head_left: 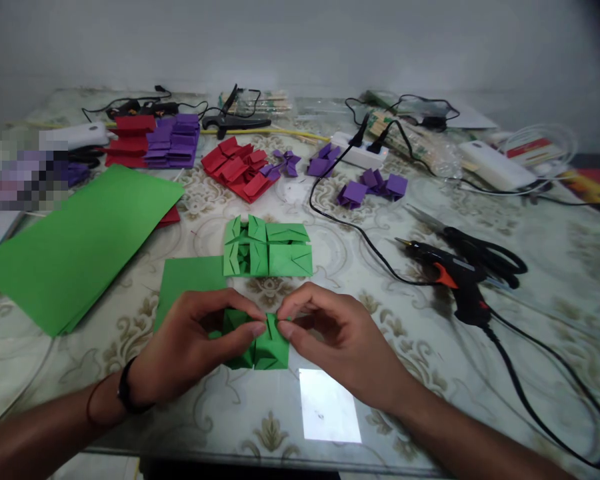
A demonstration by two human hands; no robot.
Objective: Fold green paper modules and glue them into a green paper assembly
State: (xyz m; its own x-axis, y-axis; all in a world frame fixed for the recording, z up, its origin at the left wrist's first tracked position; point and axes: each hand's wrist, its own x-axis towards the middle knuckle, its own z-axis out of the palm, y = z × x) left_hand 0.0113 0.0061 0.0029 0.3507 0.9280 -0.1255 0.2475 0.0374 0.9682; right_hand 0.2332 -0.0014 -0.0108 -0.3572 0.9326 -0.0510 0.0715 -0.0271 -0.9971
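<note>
Low in the frame's centre, the left hand (190,347) and right hand (337,340) both pinch a folded green paper piece (263,347) on the tabletop (430,360); no writing is readable.

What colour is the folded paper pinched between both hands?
Green; the folded paper shows best in the head view.

The folded green paper piece (266,350) is a small squarish packet with sharp diagonal creases and a narrow pointed flap standing at its top edge. It lies low on the worktop (430,347) near the front edge, its top pinched between the left hand (190,347) and the right hand (340,340).
</note>
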